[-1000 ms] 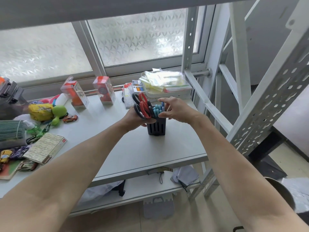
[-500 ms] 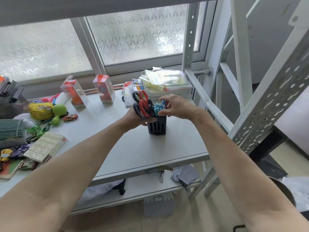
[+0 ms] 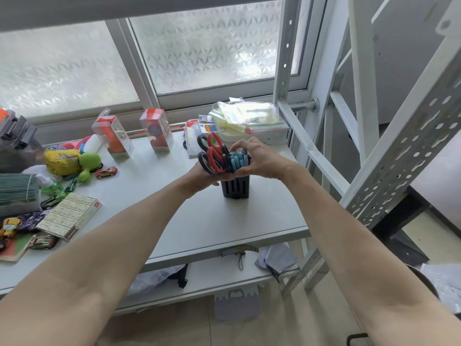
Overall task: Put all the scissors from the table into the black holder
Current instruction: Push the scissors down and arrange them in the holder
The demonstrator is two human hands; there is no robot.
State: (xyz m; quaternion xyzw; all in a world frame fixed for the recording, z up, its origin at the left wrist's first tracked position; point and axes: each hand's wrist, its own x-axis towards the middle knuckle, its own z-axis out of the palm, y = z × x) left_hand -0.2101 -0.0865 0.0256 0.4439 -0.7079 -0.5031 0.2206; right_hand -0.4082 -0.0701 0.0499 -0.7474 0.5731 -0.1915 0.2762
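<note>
L hand point(image 3: 199, 179) is closed round the red/black-handled scissors point(image 3: 212, 156), handles up, at the left top of the black holder point(image 3: 235, 188). Blue-handled scissors point(image 3: 239, 159) are already seated in the holder, which stands mid-table point(image 3: 199, 221). R hand point(image 3: 257, 158) cups the blue handles, fingers curled, steadying them. Recommended: keep R bracing the holder, align blades w/ a free slot, lower vertically, and release only once seated.

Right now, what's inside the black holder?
Scissors stand in the black holder: red-and-black handles and blue handles stick out of its top. Their blades are hidden inside it, and both hands cover its rim, so I can't count them.
</note>
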